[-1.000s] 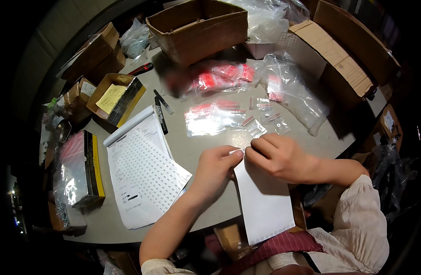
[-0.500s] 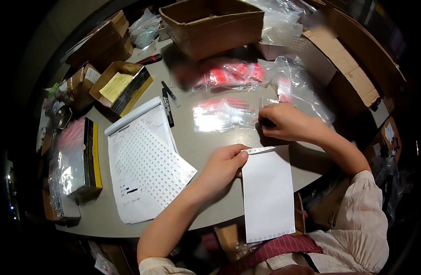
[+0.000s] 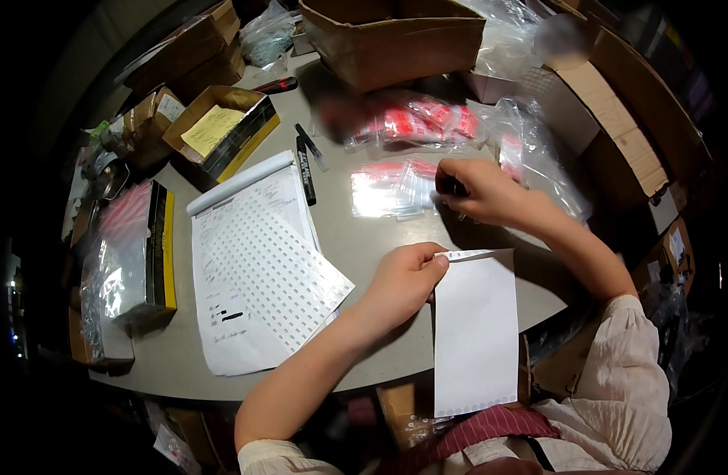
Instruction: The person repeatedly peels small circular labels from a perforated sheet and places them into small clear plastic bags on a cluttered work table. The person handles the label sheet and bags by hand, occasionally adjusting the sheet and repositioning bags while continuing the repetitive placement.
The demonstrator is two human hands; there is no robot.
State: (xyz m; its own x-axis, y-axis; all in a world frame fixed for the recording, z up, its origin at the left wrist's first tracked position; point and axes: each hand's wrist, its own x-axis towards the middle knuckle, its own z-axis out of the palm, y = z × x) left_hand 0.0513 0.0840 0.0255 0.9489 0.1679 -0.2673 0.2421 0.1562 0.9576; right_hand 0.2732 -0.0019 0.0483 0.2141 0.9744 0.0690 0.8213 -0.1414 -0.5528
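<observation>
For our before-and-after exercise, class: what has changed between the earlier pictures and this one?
The right hand has let go of the white sheet and moved forward, to the right side of the pile of small clear bags; whether it grips anything is hidden. The left hand keeps hold of the sheet's top edge. The notepad and black marker stayed put.

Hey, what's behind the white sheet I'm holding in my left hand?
Around the white sheet, the gray tabletop shows higher up and brown cardboard at lower left. Whatever sits directly behind the sheet is covered, so I can't tell.
</observation>
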